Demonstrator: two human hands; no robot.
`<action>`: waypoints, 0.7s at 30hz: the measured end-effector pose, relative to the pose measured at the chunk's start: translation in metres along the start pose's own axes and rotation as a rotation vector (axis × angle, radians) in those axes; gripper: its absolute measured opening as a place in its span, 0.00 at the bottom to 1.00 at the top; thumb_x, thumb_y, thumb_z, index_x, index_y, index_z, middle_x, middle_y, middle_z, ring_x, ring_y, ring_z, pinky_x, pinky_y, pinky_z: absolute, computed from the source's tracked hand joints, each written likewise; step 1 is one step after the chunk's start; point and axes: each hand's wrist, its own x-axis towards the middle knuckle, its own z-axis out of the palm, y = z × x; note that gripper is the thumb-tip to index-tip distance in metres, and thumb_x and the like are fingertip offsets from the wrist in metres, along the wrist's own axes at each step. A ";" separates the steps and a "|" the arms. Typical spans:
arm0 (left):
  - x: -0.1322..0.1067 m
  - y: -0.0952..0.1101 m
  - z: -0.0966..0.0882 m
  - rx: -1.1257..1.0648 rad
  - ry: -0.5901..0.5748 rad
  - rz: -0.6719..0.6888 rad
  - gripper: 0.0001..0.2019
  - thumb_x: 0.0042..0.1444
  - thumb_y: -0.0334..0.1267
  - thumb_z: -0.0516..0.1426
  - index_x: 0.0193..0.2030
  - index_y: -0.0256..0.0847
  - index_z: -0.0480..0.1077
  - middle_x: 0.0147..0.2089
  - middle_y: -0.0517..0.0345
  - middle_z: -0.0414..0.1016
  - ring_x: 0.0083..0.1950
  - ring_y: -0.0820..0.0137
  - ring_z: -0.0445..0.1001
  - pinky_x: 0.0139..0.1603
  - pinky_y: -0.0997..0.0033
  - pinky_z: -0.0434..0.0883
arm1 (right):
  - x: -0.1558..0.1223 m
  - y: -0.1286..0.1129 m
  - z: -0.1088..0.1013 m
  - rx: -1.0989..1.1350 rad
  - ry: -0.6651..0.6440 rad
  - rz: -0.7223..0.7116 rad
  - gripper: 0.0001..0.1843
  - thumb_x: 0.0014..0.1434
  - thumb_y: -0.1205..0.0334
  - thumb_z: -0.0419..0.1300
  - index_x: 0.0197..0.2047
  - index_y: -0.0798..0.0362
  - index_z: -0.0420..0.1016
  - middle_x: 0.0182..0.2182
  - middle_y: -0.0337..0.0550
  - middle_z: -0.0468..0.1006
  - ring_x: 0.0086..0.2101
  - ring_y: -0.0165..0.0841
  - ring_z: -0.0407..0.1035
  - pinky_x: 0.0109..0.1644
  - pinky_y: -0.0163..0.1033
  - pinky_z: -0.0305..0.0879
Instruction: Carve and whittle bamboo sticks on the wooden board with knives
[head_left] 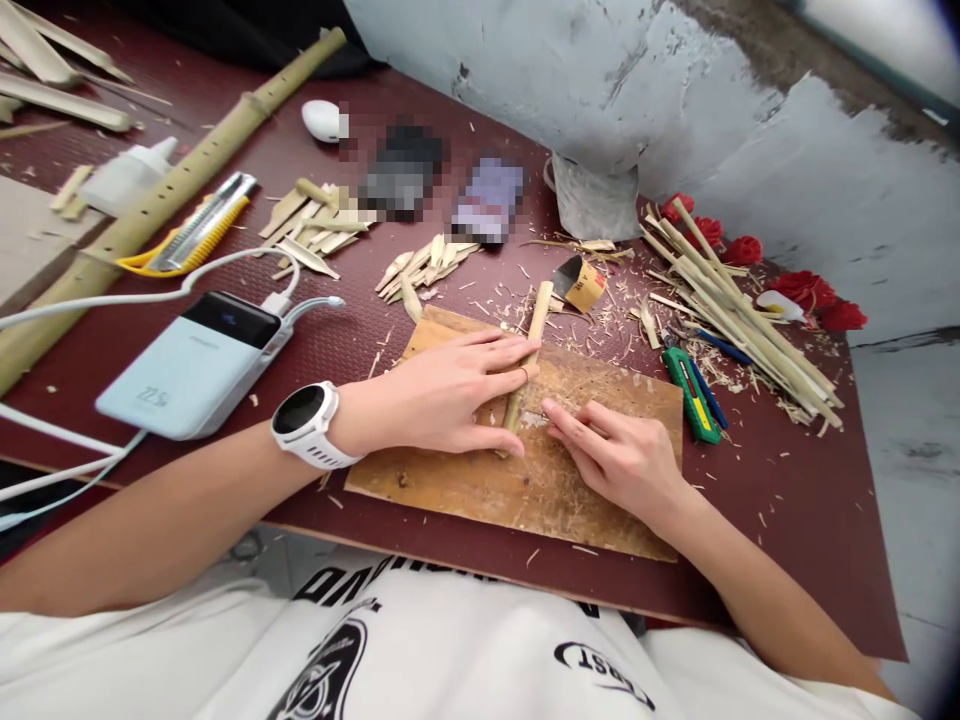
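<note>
My left hand lies with its fingers stretched out across a narrow bamboo piece, pressing it against the worn wooden board. The top end of the bamboo sticks out beyond the fingers, and its lower end shows between fingers and thumb. To the right of it, my right hand is closed in a pinch, index finger pointing at the bamboo. A small greyish thing shows at its fingertips, too little to name. A white watch is on my left wrist.
Right of the board lie a green utility knife and a bundle of bamboo strips. A power bank with cables, a yellow cutter and a long bamboo flute lie left. Shavings and a curled sandpaper piece lie behind.
</note>
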 end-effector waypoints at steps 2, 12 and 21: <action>0.000 -0.001 0.000 -0.001 -0.008 0.004 0.38 0.66 0.59 0.61 0.70 0.28 0.66 0.75 0.29 0.61 0.78 0.49 0.60 0.80 0.45 0.56 | -0.001 0.000 0.001 0.012 -0.015 0.001 0.19 0.72 0.62 0.62 0.64 0.50 0.77 0.31 0.35 0.76 0.27 0.23 0.66 0.30 0.34 0.52; 0.000 -0.002 0.003 0.018 -0.025 0.001 0.40 0.66 0.61 0.59 0.72 0.29 0.64 0.76 0.32 0.60 0.78 0.49 0.59 0.81 0.47 0.54 | 0.004 0.002 -0.002 -0.019 -0.068 -0.049 0.21 0.71 0.65 0.61 0.66 0.50 0.74 0.32 0.35 0.75 0.28 0.25 0.65 0.30 0.36 0.52; 0.001 0.000 -0.001 -0.007 -0.075 -0.037 0.39 0.66 0.60 0.60 0.73 0.33 0.63 0.77 0.36 0.59 0.80 0.52 0.56 0.82 0.48 0.51 | -0.009 0.000 0.001 -0.111 -0.169 -0.066 0.28 0.68 0.71 0.59 0.70 0.54 0.68 0.36 0.38 0.79 0.25 0.25 0.65 0.30 0.38 0.50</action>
